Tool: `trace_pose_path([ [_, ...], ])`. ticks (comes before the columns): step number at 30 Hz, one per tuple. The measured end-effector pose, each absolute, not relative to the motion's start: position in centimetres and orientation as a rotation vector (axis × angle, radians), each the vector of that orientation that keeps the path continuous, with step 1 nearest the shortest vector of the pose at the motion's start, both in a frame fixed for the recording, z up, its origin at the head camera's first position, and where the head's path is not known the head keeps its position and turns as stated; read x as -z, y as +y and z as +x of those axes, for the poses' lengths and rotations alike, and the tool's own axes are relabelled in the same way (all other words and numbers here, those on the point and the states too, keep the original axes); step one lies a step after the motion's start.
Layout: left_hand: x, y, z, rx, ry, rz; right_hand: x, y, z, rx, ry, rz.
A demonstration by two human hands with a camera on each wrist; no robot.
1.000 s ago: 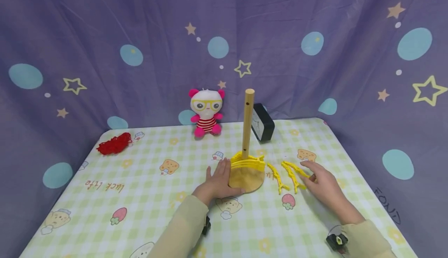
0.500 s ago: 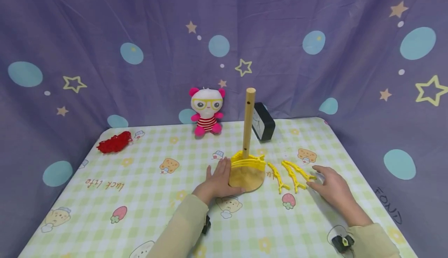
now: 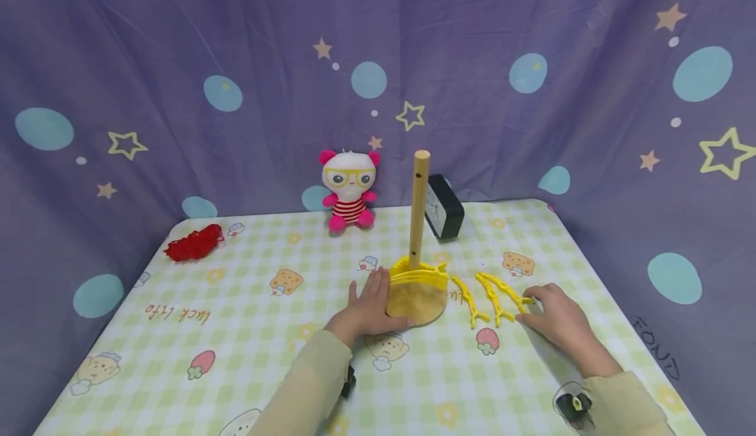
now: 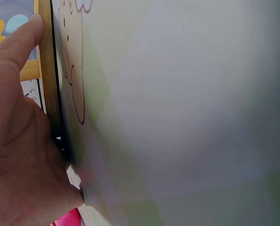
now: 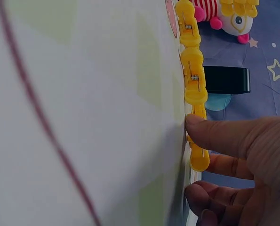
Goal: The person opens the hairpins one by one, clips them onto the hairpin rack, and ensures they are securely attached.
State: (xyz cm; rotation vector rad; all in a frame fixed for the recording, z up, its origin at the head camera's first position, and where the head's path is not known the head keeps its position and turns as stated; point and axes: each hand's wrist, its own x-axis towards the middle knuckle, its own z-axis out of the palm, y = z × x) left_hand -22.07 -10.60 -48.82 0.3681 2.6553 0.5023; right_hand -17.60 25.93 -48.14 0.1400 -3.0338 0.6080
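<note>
A wooden stand (image 3: 418,301) with a round base carries an upright post (image 3: 419,219) with small holes. Several curved yellow plastic strips (image 3: 422,276) lie on its base around the foot of the post. My left hand (image 3: 366,306) rests on the base's left edge, fingers straight. To the right, three more yellow strips lie on the cloth: a left one (image 3: 465,297), a middle one (image 3: 491,297) and a right one (image 3: 509,287). My right hand (image 3: 561,323) pinches the right one's near end. Spring clips (image 5: 193,77) along a strip show in the right wrist view.
Behind the stand are a panda plush toy (image 3: 349,190) and a black square clock (image 3: 445,207). A red net-like bundle (image 3: 193,243) lies at the far left. A checked cloth (image 3: 248,337) covers the table, with a purple curtain (image 3: 272,22) behind.
My right hand drew back from the strips toward the right, then closed in on the right strip's near end. That strip and the middle one shifted slightly. My left hand has stayed put.
</note>
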Motion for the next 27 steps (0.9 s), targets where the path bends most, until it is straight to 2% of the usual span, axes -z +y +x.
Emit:
trace_pose_path([
  [15, 48.7, -10.6, -21.8, -0.503, 2.662, 0.367, 47.0, 26.0, -17.6, -0.693, -3.036, -0.008],
  [27, 47.4, -10.5, -21.3, -0.471, 2.676, 0.396, 45.3, 24.7, -17.4, -0.805, -2.745, 0.059],
])
